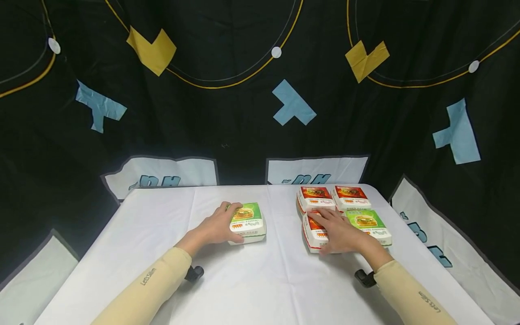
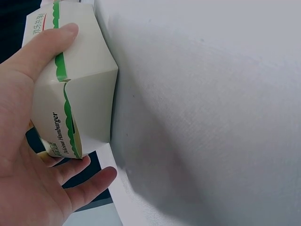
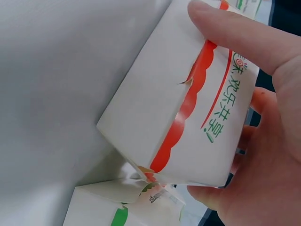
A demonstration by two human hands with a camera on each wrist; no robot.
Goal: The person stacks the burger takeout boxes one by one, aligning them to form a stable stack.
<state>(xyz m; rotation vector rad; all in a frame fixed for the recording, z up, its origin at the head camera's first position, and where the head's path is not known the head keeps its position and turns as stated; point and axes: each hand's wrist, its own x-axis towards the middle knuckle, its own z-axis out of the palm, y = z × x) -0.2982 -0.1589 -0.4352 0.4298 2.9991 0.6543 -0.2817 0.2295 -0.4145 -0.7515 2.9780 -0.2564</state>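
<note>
My left hand [image 1: 216,227] grips a green-and-white hamburger box [image 1: 251,225] from its left side, on the white table. In the left wrist view the thumb presses the near face of this hamburger box [image 2: 91,101], while some fingertips stand off its edge. Farther right, my right hand [image 1: 343,232] spans the top of a red-and-white hamburger box [image 1: 312,235] and holds it. The right wrist view has the thumb on that box's side [image 3: 160,99]; the other fingers reach round behind and are partly hidden.
Two more red hamburger boxes, one at back left [image 1: 316,197] and one at back right [image 1: 351,197], stand behind my right hand. Beside it is another green hamburger box [image 1: 367,223]. A black curtain [image 1: 227,131] hangs behind the white-covered table [image 1: 243,284].
</note>
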